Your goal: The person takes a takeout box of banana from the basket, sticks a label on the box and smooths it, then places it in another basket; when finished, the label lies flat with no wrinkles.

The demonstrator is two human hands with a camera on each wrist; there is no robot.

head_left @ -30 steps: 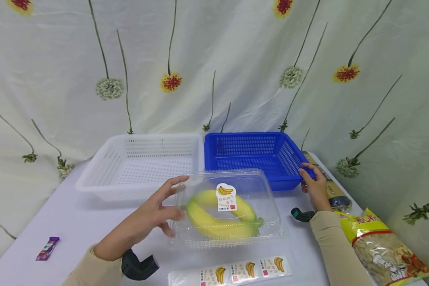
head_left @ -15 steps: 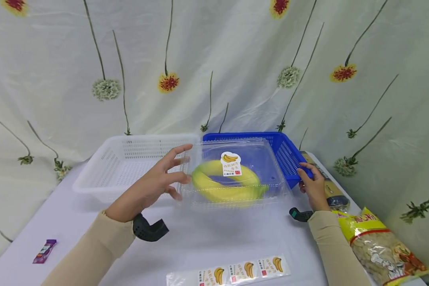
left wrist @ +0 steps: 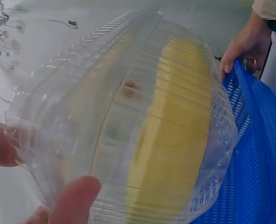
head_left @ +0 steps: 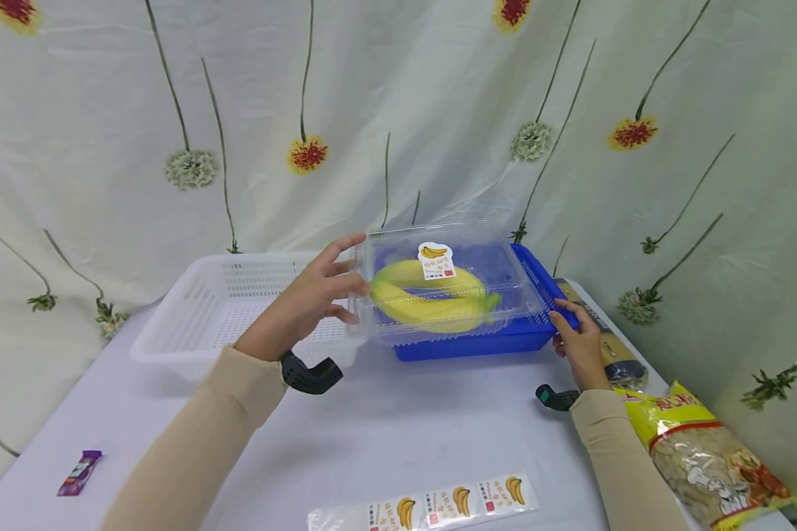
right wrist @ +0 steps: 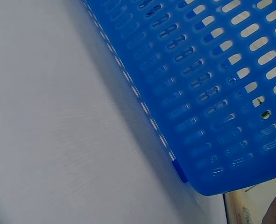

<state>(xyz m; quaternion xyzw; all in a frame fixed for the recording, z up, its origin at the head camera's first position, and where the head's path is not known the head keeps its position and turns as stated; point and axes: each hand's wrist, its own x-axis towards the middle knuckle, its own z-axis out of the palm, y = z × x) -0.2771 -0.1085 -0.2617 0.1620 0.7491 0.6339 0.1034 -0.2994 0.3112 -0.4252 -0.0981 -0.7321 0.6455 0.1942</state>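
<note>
A clear plastic clamshell box [head_left: 398, 247] with yellow bananas [head_left: 432, 310] inside hangs over the blue basket [head_left: 465, 346]. On its lid is a white sticker [head_left: 436, 262] printed with bananas. My left hand [head_left: 312, 299] grips the box by its left side; the left wrist view shows the thumb [left wrist: 77, 200] against the plastic. At the basket's front right corner, my right hand [head_left: 579, 343] pinches the rim between thumb and fingers. Only a sliver of that hand shows in the right wrist view.
A white basket [head_left: 179, 332] stands left of the blue one. A sticker sheet [head_left: 432, 505] lies at the front, a purple packet [head_left: 80, 473] at the left. On the right lie a yellow-topped food bag [head_left: 711, 457] and a brown package [head_left: 614, 354]. A floral curtain [head_left: 372, 96] hangs behind.
My left hand has lifted the box of bananas off the table and moved it forward, over the blue basket. The right hand has stayed on the basket's rim.
</note>
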